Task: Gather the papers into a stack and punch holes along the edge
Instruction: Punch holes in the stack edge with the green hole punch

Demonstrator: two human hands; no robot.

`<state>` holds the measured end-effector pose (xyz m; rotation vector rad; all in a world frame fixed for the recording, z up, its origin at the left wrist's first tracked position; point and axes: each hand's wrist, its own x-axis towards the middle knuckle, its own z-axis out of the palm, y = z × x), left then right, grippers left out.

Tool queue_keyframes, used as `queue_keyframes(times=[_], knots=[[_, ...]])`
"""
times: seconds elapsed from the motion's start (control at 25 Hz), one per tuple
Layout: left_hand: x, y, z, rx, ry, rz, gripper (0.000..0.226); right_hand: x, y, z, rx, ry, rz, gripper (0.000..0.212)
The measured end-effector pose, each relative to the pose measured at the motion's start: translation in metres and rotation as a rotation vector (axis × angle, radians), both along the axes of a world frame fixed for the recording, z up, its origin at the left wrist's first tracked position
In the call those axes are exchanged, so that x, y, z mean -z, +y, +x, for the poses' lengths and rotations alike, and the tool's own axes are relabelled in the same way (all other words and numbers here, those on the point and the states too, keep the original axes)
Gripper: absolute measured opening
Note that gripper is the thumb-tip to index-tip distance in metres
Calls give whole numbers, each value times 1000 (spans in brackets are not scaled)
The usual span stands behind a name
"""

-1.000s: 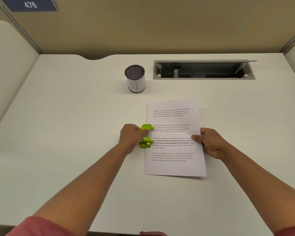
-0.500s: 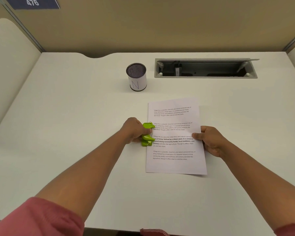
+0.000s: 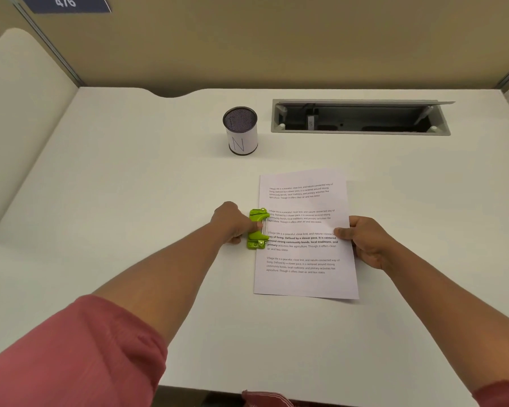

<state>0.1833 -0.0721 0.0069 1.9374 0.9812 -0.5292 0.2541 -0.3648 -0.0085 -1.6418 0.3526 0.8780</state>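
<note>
A stack of printed white papers [image 3: 304,227] lies flat on the white desk [image 3: 130,201], right of centre. A small green hole punch [image 3: 257,229] sits over the middle of the stack's left edge. My left hand [image 3: 232,223] is wrapped around the punch from the left, with the thumb on its top. My right hand [image 3: 365,242] grips the stack's right edge, thumb on top of the top sheet and fingers curled at the edge.
A mesh pen cup [image 3: 240,131] with a white label stands behind the papers. An open cable tray [image 3: 360,116] is sunk into the desk at the back right. Beige partition walls [image 3: 276,39] close in the back and sides.
My left hand has shifted its hold on the punch, which sits slightly further onto the paper edge. My head has moved a little closer. The right hand stays on the stack.
</note>
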Motion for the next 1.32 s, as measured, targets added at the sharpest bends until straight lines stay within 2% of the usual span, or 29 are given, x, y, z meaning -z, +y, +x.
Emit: queue_keyframes(times=[0.16,0.32,0.88,1.08,1.16,1.24,1.32], knots=[[-9,-6,1,56,-15,37,42,-3,0,-3,12,-3,5,23],[-11,-11,-1,21,-59,34,35,-7,1,-6,11,-13,8,21],[-17,-19,-4,6,-38,57,30,-14,-1,-6,27,-28,23,20],[-19,-20,-5,37,-40,88,36,-17,-18,-7,49,-21,25,22],[-24,-21,-5,109,-4,169,38,-20,-29,-8,68,-22,27,25],[-30,-25,-5,233,-7,376,43,-23,-43,-8,86,-24,31,26],[-33,-36,-3,272,-165,483,57,-27,-56,-10,101,-25,41,27]])
